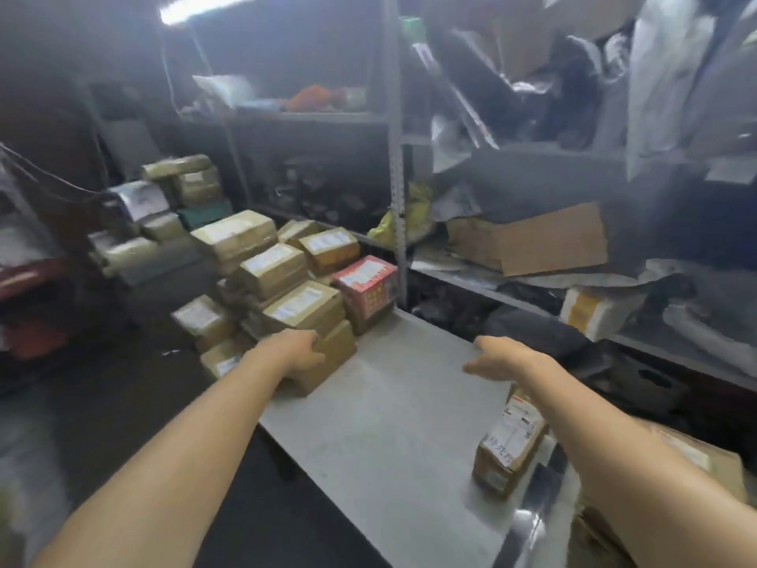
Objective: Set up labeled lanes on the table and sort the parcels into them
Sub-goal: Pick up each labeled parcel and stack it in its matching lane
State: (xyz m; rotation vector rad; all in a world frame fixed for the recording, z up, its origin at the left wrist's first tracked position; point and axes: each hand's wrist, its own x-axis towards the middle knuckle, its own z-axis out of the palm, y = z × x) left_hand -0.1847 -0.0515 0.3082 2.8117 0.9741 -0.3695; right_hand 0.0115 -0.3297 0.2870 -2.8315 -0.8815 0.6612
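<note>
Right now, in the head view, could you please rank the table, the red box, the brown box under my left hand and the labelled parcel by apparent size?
1. table
2. labelled parcel, though nearest the camera
3. red box and brown box: look alike

A parcel storeroom or courier depot is indicated: parcels point(286, 305) wrapped in brown tape are stacked several deep at the far end of a plain grey table point(401, 412), and most are marked with a white printed label point(272, 254); the metal shelves point(396, 166) behind are crammed with grey and white plastic mailing bags point(663, 84) and flattened cardboard point(551, 239). The dim room is lit by a bare tube light point(205, 6) overhead; more taped packages point(180, 186) are piled at the left.
</note>
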